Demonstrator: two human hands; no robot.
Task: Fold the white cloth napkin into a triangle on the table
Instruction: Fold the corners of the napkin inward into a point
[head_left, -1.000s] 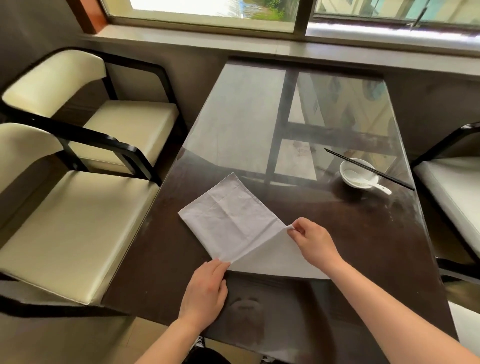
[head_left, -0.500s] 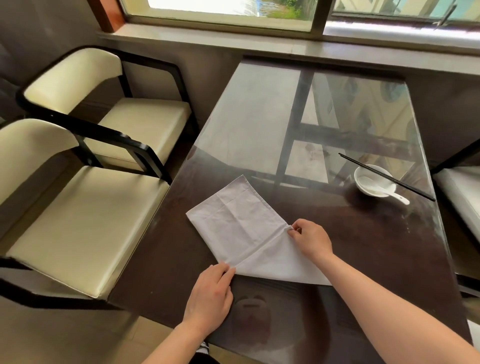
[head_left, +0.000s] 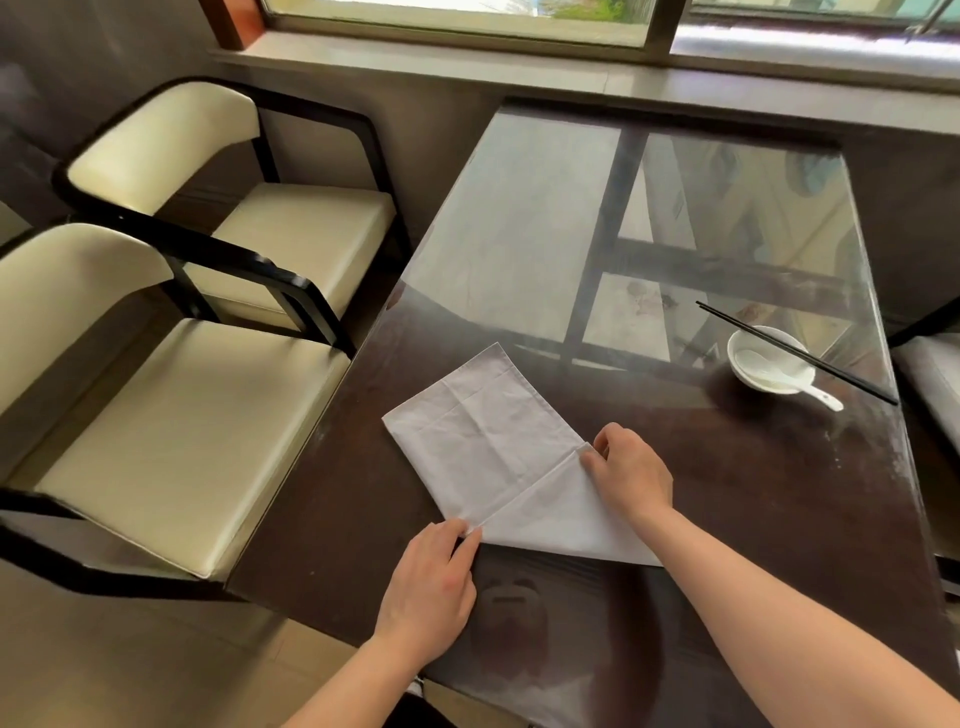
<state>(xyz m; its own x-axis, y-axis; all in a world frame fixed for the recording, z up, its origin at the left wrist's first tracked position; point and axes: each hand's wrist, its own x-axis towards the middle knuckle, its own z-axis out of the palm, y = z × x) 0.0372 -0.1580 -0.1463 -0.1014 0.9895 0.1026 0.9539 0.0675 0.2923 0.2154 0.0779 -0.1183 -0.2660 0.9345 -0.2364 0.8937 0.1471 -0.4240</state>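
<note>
The white cloth napkin (head_left: 483, 441) lies on the dark glass-topped table (head_left: 779, 493), near its front left. Its near right part is folded over into a triangular flap (head_left: 561, 519) along a diagonal crease. My left hand (head_left: 431, 582) rests at the napkin's near corner, fingertips pinching or pressing the lower end of the crease. My right hand (head_left: 628, 473) pinches the cloth at the upper end of the crease, on the napkin's right edge. My right forearm hides the flap's far right corner.
A white bowl (head_left: 769, 364) holding a white spoon stands at the table's right side, with black chopsticks (head_left: 795, 353) laid across it. Two cream chairs (head_left: 197, 415) with black frames stand close along the table's left edge. A window sill runs behind the table.
The camera view has shifted so the table sits further right in frame. Both hands stay at the ends of the crease; the folded flap now lies flatter on the table.
</note>
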